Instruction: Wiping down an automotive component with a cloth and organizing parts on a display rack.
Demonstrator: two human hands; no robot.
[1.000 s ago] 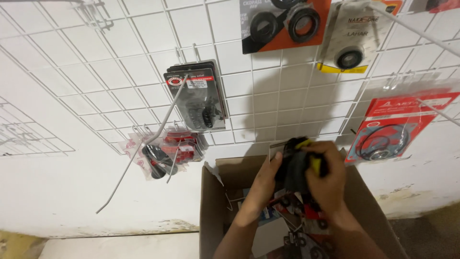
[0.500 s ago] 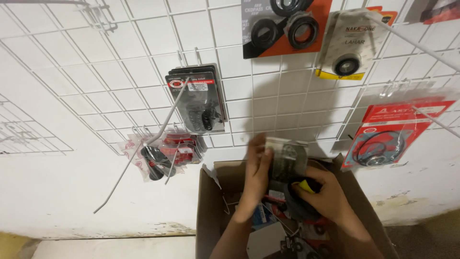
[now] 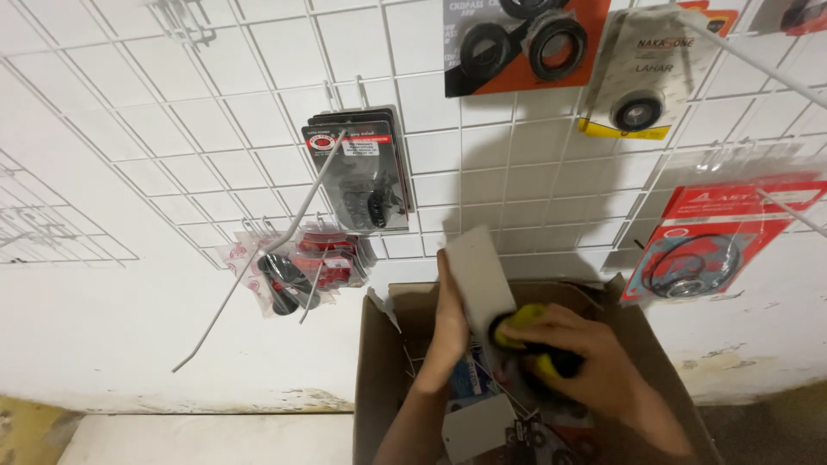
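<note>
Both my hands are raised over an open cardboard box (image 3: 379, 362) below a white wire grid wall (image 3: 172, 129). My left hand (image 3: 450, 314) presses flat against the edge of a grey card-backed pack (image 3: 479, 271), which stands tilted. My right hand (image 3: 577, 362) grips the lower end of the same pack, where a yellow and black part (image 3: 527, 340) shows between the fingers. The rest of the pack is hidden by my right hand.
Carded packs hang on the grid: a black one (image 3: 362, 168), red bagged ones (image 3: 301, 267), an orange card with black rings (image 3: 517, 43), a white card (image 3: 646, 77), a red card with an O-ring (image 3: 715, 241). A long loose metal hook (image 3: 258, 258) slants down left. More packs lie in the box.
The pack has turned between my hands so its plain grey back now faces me. My left hand has slid along its left edge while my right hand dropped lower.
</note>
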